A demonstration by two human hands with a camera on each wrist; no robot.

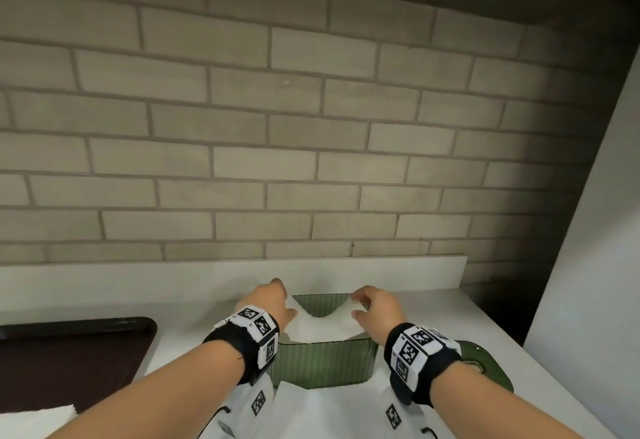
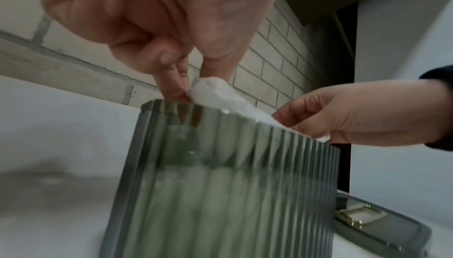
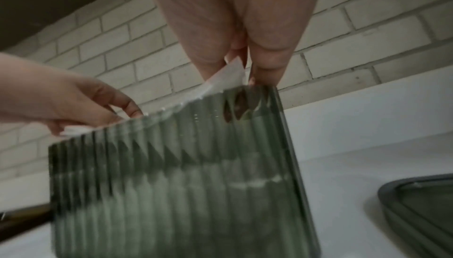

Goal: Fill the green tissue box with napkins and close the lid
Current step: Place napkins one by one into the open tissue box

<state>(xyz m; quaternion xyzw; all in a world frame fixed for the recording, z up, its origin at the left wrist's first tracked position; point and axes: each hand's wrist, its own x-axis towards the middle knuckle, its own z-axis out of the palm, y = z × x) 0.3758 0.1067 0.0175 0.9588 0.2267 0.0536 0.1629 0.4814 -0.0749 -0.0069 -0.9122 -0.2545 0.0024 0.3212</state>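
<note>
A ribbed green tissue box (image 1: 323, 362) (image 2: 220, 194) (image 3: 176, 181) stands open on the white counter. A white napkin stack (image 1: 327, 326) sags over its mouth, bent down in the middle. My left hand (image 1: 268, 301) (image 2: 176, 80) pinches the stack's left end (image 2: 210, 89) above the rim. The right hand (image 1: 375, 307) (image 3: 245, 72) pinches the right end (image 3: 226, 80). The green lid (image 1: 488, 362) (image 2: 377, 223) (image 3: 421, 210) lies flat on the counter to the right of the box.
A dark brown tray (image 1: 69, 359) sits at the left with a white napkin (image 1: 34, 421) at its near corner. More white paper (image 1: 329, 411) lies in front of the box. A brick wall (image 1: 277, 126) rises behind the counter ledge; a white panel (image 1: 595, 265) stands at the right.
</note>
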